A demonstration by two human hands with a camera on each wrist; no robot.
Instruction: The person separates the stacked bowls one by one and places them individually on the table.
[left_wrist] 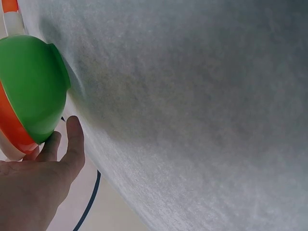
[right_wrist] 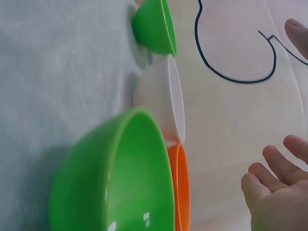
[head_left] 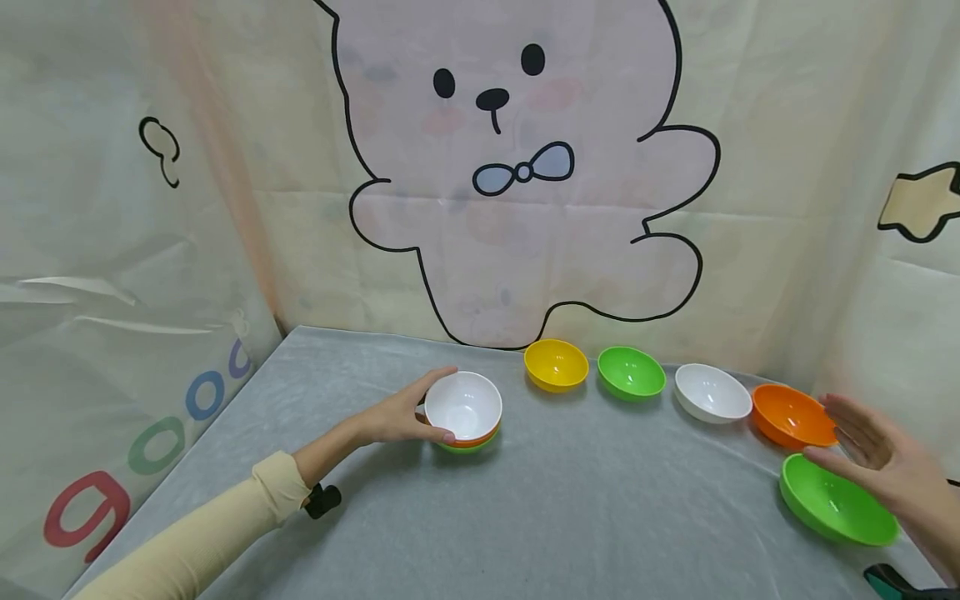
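Left of the table's middle is a small stack of bowls, with a white bowl (head_left: 463, 406) on top, an orange bowl (left_wrist: 13, 126) under it and a green bowl (left_wrist: 34, 86) at the bottom. My left hand (head_left: 405, 412) holds this stack from its left side, thumb at the near edge and fingers at the far edge. On the right, my right hand (head_left: 888, 467) hovers with spread fingers and holds nothing. It is nearest to an orange bowl (head_left: 791, 417) and a large green bowl (head_left: 838, 502), both upright on the table.
A yellow bowl (head_left: 556, 365), a smaller green bowl (head_left: 632, 372) and a white bowl (head_left: 712, 393) continue the curved row along the back. Grey cloth covers the table (head_left: 570, 508). Printed curtains (head_left: 765, 275) close off the back and sides.
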